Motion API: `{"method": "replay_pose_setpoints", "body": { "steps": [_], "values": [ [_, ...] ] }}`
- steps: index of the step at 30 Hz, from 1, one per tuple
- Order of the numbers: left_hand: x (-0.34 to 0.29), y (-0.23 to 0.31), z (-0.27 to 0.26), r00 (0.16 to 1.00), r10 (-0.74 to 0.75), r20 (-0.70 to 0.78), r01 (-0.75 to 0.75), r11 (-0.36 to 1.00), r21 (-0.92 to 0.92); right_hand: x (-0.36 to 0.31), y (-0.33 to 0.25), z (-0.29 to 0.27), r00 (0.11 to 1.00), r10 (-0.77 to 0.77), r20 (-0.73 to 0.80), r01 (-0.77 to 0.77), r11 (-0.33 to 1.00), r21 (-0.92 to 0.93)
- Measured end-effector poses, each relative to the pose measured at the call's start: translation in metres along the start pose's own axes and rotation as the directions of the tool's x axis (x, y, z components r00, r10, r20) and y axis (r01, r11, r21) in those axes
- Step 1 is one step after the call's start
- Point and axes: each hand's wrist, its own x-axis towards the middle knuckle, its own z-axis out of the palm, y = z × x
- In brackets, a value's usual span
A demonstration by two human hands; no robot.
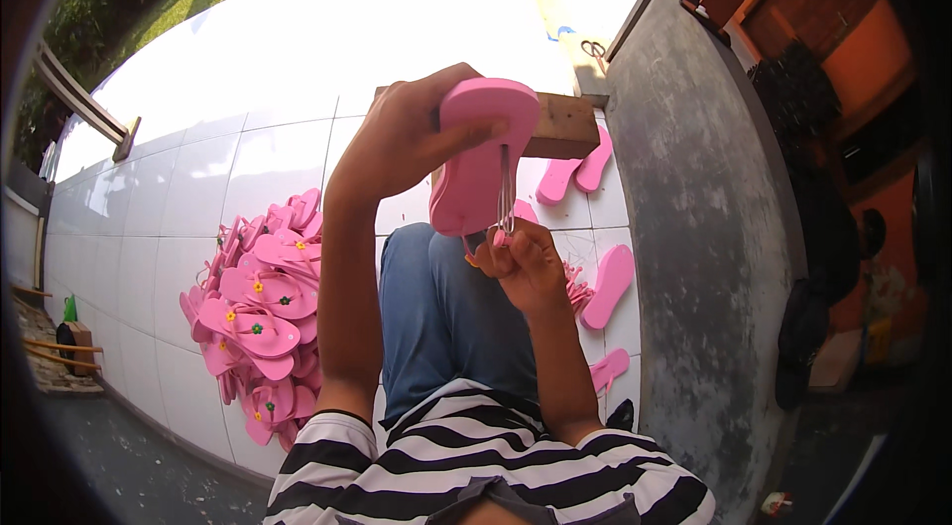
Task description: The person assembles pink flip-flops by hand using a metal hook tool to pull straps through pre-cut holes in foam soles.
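Head view shows the fingers of the right hand (529,269) curled together around the lower end of a slim metal tool (507,186), whose far tip meets the face of a pink sole (474,173) near its far end. The left hand (402,133) clamps that sole at its left edge, thumb laid across the face turned to the wearer, the other fingers mostly hidden behind. The sole is held up over the knees, slanting, its far end in front of a wooden block (567,125); whether the two touch I cannot tell. A small yellow piece (471,260) shows below its near end. My judgement is that a strap is being worked through the sole's hole with the tool; the next move would seem to call for a steady left grip and a straight pull along the tool by the right hand. The left forearm rises from the near side, bending inward at the wrist; the right forearm is lower, its hand turned toward the body. To the left, a heap of pink flip-flops (260,302) lies on the tiled floor (188,272); to the right are a loose sole (608,287) and, farther off, scissors (593,50).
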Motion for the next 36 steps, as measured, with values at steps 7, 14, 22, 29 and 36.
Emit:
{"method": "replay_pose_setpoints", "body": {
  "steps": [7,14,22,29,36],
  "values": [
    [-0.001,0.002,0.0,1.0,-0.002,-0.014,0.002,1.0,0.011,0.005,0.006,0.009,0.999,-0.028,0.04,0.014,0.949,0.314],
    [0.0,0.004,0.003,1.0,-0.011,-0.025,0.013,0.999,0.049,0.0,0.022,0.028,0.997,-0.051,-0.05,0.07,0.827,0.557],
    [-0.001,0.004,0.004,1.0,-0.009,-0.03,0.01,0.999,0.034,-0.002,-0.004,0.017,0.985,-0.019,-0.169,0.033,0.996,0.08],
    [-0.005,-0.004,0.009,0.993,0.061,-0.102,-0.062,0.998,-0.009,0.01,-0.011,0.005,0.992,0.052,-0.117,-0.038,0.992,0.123],
    [-0.043,-0.016,0.029,0.968,0.193,-0.163,-0.222,0.957,-0.188,-0.003,-0.031,0.015,0.968,0.068,-0.24,-0.131,0.958,-0.255]
  ]
}}
